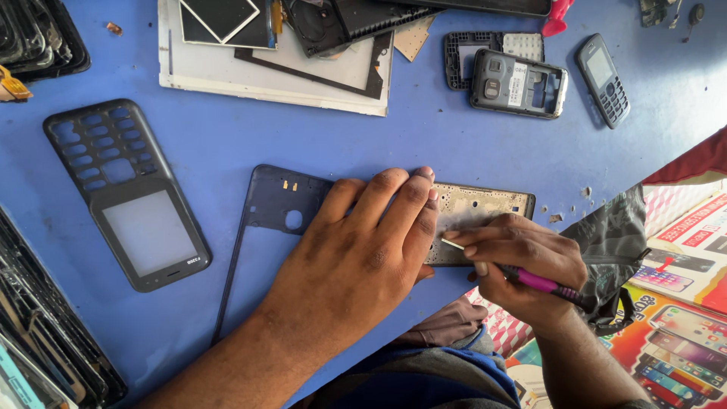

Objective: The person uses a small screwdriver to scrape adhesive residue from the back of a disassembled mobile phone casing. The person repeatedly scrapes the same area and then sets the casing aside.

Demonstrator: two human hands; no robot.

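pinched in the right hand (522, 261) was a pink-handled screwdriver (530, 279); the left hand (363, 250) lay flat, pinning a thin, probably flexible phone frame (477, 208) near the bench's (227, 136) front edge, best braced along its rim.

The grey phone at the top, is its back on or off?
Off: the grey phone lies with its battery bay and insides showing.
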